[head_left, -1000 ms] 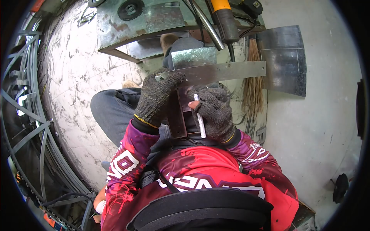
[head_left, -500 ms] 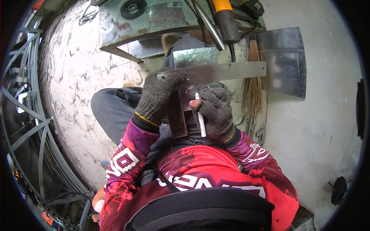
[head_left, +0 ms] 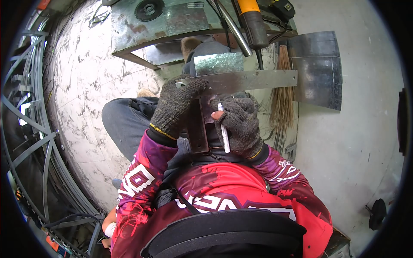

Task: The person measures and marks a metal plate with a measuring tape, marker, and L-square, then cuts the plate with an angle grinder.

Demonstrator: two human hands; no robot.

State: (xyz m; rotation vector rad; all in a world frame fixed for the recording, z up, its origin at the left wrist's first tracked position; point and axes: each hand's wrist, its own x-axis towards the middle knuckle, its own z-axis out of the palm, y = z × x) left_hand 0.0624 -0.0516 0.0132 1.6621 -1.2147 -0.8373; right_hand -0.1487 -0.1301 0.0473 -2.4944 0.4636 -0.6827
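My left hand point(head_left: 174, 105), in a dark grey knitted glove, is closed around the corner of a metal try square point(head_left: 254, 80). The square's long blade points right, and its dark stock point(head_left: 198, 133) runs down toward my lap. Beneath the blade lies a shiny sheet metal piece point(head_left: 218, 63), its upper part showing past the blade and the rest largely covered. In my gloved right hand point(head_left: 241, 124) is a white marker pen point(head_left: 224, 133), held beside the stock below the blade. A bare thumb tip shows against the pen. Where the pen's writing tip is cannot be made out.
A low metal table point(head_left: 133, 36) stands ahead, bearing a dark toothed disc point(head_left: 149, 9) and a yellow-and-black power tool point(head_left: 253, 23). A straw broom point(head_left: 282, 92) and a curved metal sheet point(head_left: 318, 71) are at right. Metal strips point(head_left: 36, 150) line the left side.
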